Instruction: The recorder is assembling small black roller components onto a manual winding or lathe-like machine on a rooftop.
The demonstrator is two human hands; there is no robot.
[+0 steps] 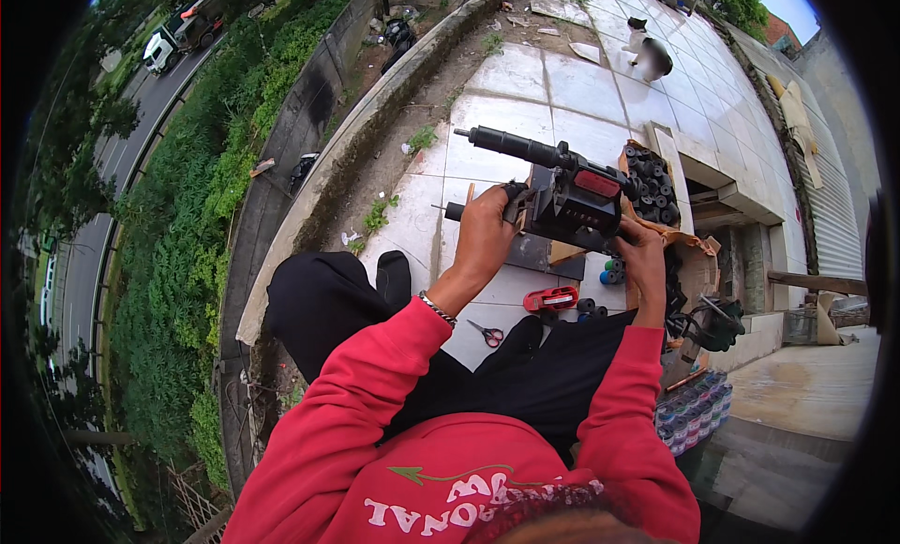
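Observation:
A black machine (577, 203) with a long dark spindle (511, 145) and a red-framed panel stands over a dark board in front of me. My left hand (487, 227) is closed round a dark part at the machine's near left side; a thin rod pokes out to the left of it. My right hand (641, 251) has its fingers curled against the machine's lower right corner, partly hidden by it. Below the machine, on the white tiles, lie a red plastic tool (551, 298), small dark spools (588, 309), blue and green spools (612, 270) and scissors (487, 334).
A box of black spools (652, 183) stands beyond my right hand, with a cardboard box (698, 263) nearer. Wrapped colourful spools (694, 413) are stacked lower right. A black-and-white cat (649, 58) is on the far tiles. A low wall (323, 192) borders the left side, with greenery and a road beyond.

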